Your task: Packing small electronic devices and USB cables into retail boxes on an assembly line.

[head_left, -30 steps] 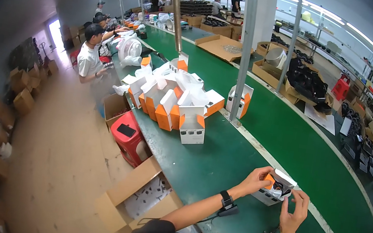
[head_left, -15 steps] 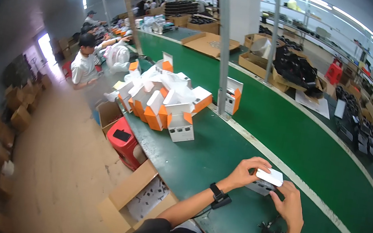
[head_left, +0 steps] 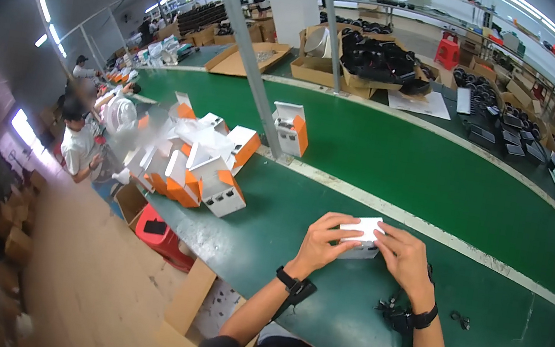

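Between my hands a small white box [head_left: 363, 226] stands on the green table, with dark pictures printed on its grey-white side. My left hand [head_left: 324, 243] grips its left side, fingertips on the white top and thumb low at the near side. On the opposite side my right hand [head_left: 403, 257] closes on it, its fingers reaching over the top edge. Whether the lid is fully down cannot be made out under the fingers. Beside my right wrist lies a black adapter with a tangled cable [head_left: 396, 316]. A small black coiled piece [head_left: 460, 319] is farther right.
Opened white-and-orange boxes [head_left: 223, 194] are heaped at the left, and another box [head_left: 289, 130] stands by a metal post [head_left: 249, 53]. A red stool [head_left: 162, 239] and an open carton [head_left: 189, 297] are by the table's left edge. A co-worker [head_left: 79, 142] sits beyond.
My right hand has moved from the box's side up to its top edge. The white top, raised and tilted before, now sits lower. The whole view has swung right.
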The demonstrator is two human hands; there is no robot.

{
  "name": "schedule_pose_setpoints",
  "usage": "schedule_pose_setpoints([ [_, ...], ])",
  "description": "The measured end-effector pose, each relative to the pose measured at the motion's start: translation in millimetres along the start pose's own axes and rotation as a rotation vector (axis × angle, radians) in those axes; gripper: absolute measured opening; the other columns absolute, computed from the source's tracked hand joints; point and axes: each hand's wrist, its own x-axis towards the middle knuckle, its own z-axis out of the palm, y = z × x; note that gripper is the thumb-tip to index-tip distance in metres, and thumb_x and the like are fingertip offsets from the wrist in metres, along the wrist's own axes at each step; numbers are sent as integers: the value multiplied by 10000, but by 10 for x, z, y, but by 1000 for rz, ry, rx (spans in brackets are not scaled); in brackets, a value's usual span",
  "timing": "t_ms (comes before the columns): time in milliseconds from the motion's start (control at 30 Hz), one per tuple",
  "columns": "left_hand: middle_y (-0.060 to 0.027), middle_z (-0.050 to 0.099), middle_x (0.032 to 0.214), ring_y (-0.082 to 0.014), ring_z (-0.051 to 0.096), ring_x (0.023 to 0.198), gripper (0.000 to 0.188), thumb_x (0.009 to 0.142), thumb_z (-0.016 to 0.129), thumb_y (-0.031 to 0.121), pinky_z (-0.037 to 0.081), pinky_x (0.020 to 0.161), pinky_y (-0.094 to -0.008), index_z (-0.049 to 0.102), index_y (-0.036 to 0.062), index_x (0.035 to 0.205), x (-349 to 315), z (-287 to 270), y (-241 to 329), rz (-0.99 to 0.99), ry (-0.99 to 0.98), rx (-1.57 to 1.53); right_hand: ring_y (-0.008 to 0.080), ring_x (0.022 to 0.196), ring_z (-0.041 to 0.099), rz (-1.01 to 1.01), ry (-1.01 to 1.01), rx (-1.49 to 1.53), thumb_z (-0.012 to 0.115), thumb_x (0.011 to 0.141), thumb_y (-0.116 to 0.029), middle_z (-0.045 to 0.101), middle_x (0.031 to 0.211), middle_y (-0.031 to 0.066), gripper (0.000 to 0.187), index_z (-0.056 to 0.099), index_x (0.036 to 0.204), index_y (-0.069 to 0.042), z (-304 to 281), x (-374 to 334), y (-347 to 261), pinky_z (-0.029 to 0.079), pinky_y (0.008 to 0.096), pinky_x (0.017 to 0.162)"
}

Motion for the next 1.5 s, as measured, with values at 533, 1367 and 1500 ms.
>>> schedule_pose_setpoints([
  [533,-77,715,1384,-316,666,1222,288,932,778,177,569,1027,-426,810,150,1216,48,-243,-23,147,-178,163,345,1250,659,63,-129,7,841,821,-109,692,1371,147,331,814,1150,-96,-55,122,-147,575,433,992],
  [1367,-114,694,1226,-308,695,999,449,817,758,-103,610,886,-347,829,153,1179,314,-349,-255,294,-18,379,407,1271,574,-101,-147,-171,734,844,0,625,1384,206,479,736,1315,-83,181,287,-168,515,507,1054],
  [1500,-64,604,1084,-153,673,951,459,858,670,-178,622,818,-299,840,119,1163,105,-121,-313,-183,125,-61,404,1266,575,-94,-138,-171,730,846,13,623,1389,204,485,732,1322,-78,206,278,-184,519,496,1051],
])
